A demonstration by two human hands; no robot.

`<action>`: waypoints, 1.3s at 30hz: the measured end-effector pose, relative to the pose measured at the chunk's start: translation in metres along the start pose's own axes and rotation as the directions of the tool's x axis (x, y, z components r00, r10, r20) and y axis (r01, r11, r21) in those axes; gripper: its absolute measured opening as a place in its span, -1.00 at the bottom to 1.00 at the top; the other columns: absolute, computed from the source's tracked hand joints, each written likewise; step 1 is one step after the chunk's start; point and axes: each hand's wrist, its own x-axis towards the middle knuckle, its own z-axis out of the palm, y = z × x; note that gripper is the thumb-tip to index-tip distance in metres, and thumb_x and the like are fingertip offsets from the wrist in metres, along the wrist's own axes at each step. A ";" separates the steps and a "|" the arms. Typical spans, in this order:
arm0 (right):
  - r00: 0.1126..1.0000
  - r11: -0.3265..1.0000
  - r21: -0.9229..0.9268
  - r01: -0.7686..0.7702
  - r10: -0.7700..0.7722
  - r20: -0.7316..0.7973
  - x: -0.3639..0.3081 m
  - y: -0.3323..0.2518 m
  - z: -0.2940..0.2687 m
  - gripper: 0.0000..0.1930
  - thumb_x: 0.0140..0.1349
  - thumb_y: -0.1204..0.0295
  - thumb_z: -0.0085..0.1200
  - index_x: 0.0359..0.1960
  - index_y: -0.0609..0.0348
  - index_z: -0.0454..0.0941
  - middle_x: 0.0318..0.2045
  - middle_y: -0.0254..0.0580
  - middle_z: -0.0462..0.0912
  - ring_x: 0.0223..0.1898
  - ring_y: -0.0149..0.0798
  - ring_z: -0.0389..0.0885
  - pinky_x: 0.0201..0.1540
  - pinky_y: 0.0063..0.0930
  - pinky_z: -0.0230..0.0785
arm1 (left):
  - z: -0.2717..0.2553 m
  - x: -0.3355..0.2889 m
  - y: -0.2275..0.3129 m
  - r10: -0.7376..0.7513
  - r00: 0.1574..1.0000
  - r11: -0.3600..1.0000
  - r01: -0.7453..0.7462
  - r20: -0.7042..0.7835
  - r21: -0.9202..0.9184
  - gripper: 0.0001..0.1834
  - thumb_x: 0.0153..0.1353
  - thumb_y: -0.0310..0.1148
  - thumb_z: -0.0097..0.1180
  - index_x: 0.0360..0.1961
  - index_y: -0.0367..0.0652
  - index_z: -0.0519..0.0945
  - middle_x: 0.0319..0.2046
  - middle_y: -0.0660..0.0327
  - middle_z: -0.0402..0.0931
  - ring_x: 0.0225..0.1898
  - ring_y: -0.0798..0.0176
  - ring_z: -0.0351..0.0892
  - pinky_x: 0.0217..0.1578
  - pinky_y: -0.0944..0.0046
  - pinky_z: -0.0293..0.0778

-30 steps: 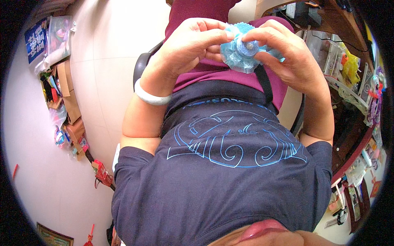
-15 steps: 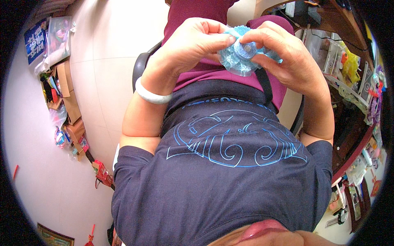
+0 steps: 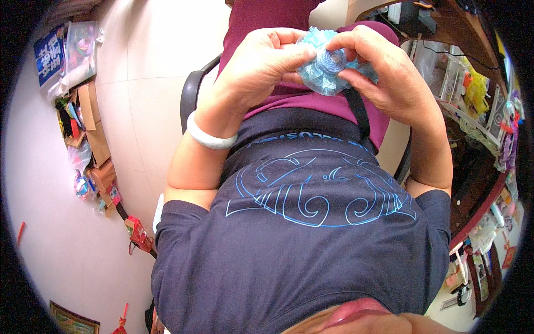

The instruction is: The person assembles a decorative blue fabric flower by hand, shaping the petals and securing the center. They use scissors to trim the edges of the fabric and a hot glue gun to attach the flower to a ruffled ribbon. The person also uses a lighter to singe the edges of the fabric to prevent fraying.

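Above my lap I hold a small light-blue ruffled rosette (image 3: 322, 80) of lacy, semi-sheer material. A round, coiled blue knob (image 3: 331, 61) stands out at its middle. My left hand (image 3: 250, 72) pinches the rosette's left edge between thumb and fingers. On the other side, my right hand (image 3: 386, 69) has its index finger and thumb around the coiled knob, with the remaining fingers curled. A pale blue ruffled part (image 3: 366, 71) shows beneath the right fingers. The fingers hide some of the rim. A pale bangle (image 3: 208, 133) circles my left wrist.
A dark armrest (image 3: 192, 94) is left of my lap. To the right stands a dark wooden desk (image 3: 473, 183) with a white rack (image 3: 450, 83) and yellow material (image 3: 475, 92). Cardboard boxes (image 3: 92, 125) and plastic bags line the left wall.
The rosette has turned and tilted slightly in my fingers, so its ruffles stand up more at the top. My left hand has shifted a little down, and both hands keep their grip.
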 end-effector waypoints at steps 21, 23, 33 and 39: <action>0.995 1.000 0.001 -0.002 0.002 -0.095 -0.002 0.002 0.006 -0.66 0.00 0.61 0.09 -0.14 0.26 0.38 -0.30 -0.01 0.48 -0.26 -0.05 0.54 -0.20 -0.33 0.42 | 0.008 -0.005 -0.010 0.081 0.997 0.988 -0.082 -0.013 -0.134 -0.48 0.09 -0.53 0.14 0.08 -0.34 0.29 -0.11 0.10 0.48 -0.14 0.23 0.56 -0.13 0.25 0.55; 0.995 1.000 -0.001 0.002 -0.002 -0.100 -0.002 0.001 0.007 -0.67 0.00 0.61 0.09 -0.14 0.25 0.38 -0.30 -0.01 0.48 -0.27 -0.04 0.54 -0.21 -0.32 0.41 | 0.008 -0.003 -0.012 0.052 0.998 0.992 -0.056 -0.036 -0.113 -0.48 0.08 -0.53 0.15 0.08 -0.34 0.29 -0.11 0.11 0.48 -0.14 0.23 0.56 -0.13 0.25 0.56; 0.988 0.994 -0.035 -0.106 0.101 -0.114 -0.002 -0.003 0.006 -0.63 -0.01 0.62 0.12 -0.11 0.21 0.41 -0.38 -0.17 0.43 -0.32 -0.28 0.48 -0.24 -0.47 0.39 | 0.015 -0.004 -0.010 0.113 0.994 0.962 -0.105 0.016 -0.253 -0.40 0.04 -0.56 0.19 0.13 -0.29 0.25 -0.10 0.13 0.48 -0.09 0.26 0.53 -0.05 0.29 0.49; 0.986 0.993 -0.018 -0.118 0.115 -0.117 -0.003 -0.004 0.006 -0.63 -0.01 0.62 0.10 -0.10 0.21 0.41 -0.39 -0.19 0.42 -0.35 -0.29 0.46 -0.24 -0.48 0.38 | 0.012 -0.001 -0.017 0.081 0.997 0.973 -0.080 -0.005 -0.217 -0.41 0.03 -0.61 0.18 0.11 -0.28 0.27 -0.14 0.16 0.51 -0.16 0.32 0.55 -0.14 0.36 0.50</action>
